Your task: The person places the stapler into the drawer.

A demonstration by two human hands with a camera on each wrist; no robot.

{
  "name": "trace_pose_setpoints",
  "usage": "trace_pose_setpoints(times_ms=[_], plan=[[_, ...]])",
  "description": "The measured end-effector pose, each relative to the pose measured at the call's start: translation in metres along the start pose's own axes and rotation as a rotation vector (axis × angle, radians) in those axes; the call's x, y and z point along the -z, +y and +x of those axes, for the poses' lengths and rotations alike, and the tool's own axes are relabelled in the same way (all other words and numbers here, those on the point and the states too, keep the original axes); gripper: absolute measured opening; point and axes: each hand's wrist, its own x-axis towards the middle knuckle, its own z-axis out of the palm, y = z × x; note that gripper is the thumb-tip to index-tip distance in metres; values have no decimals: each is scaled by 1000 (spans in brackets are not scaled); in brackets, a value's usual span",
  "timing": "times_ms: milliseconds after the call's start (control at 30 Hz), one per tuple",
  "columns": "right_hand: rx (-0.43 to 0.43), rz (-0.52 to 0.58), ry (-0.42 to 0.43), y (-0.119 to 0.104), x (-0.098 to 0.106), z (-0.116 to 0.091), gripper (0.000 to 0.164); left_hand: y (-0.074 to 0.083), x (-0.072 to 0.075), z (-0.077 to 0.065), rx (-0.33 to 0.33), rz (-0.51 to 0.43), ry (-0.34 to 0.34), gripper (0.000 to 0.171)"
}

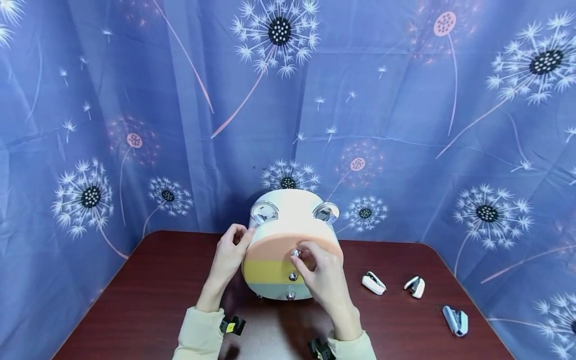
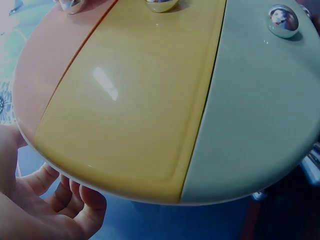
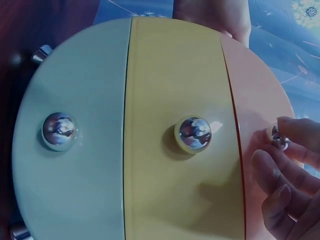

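A narrow gap is left between the three-drawer cabinet (image 1: 267, 272) and the nearest white stapler (image 1: 373, 284); the top knob (image 1: 295, 253) is obstructed by the right hand (image 1: 326, 275).

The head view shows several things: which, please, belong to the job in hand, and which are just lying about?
Job in hand:
striped drawer unit
top knob
left hand
right hand, pinching that knob

Apparently lying about:
white stapler
second white stapler
light-blue stapler

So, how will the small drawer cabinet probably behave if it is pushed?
The drawer cabinet would probably not roll despite its rounded shape, because shiny feet show beneath it. Its glossy front may feel slippery.
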Motion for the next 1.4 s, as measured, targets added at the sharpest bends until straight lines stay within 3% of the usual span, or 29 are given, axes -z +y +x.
trace_pose_setpoints(times_ms=[300,433,500,600,800,967,1233,1400], plan=[[0,-36,-13,0,4,1,22,5,0,3,-22,-15,-6,32],[-26,-93,-32,1,6,-5,20,4,0,2,-9,-11,-4,30],[-40,-128,-49,3,8,-10,26,2,0,1,-4,-14,-5,29],[-68,-150,-94,7,11,-17,31,0,-1,-1,3,-9,-5,30],[-103,-148,-224,11,9,-23,14,-1,-4,-3,11,-12,5,31],[-149,-186,-311,13,2,-28,21,-1,-5,-2,9,-16,5,30],[-200,-228,-296,13,-14,-32,47,0,-3,-1,-9,-4,13,27],[-275,-253,-234,5,-22,-33,54,0,-1,-2,-12,-1,8,28]])
